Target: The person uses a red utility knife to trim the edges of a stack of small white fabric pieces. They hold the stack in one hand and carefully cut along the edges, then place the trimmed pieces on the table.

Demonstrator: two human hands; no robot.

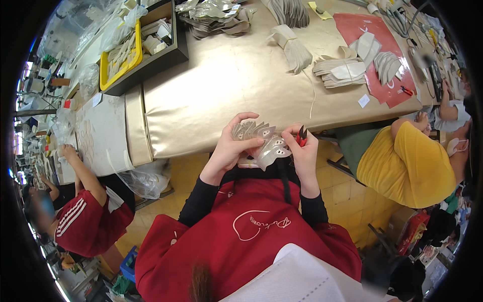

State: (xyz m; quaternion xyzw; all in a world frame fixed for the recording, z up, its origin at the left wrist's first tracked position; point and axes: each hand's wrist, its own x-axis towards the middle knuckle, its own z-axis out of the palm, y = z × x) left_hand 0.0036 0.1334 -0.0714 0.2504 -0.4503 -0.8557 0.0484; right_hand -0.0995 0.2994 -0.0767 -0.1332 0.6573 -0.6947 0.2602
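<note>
Shiny pieces (271, 152) sit between the hands, one yellow tray (103, 73) beyond the grip leftward, one red sheet (347, 25) beyond it rightward. Their fan runs left to right, tips pointing away from the person, too overlapped to count. The left hand (231, 148) clasps them; the right hand (304, 156) pinches their right end, holding one pair of red snips (301, 139).

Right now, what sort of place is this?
Probably a shoe or leather-goods workshop: stacks of cut pieces on a gold-covered table, red-handled snips in the right hand, a co-worker in yellow nearby.
</note>
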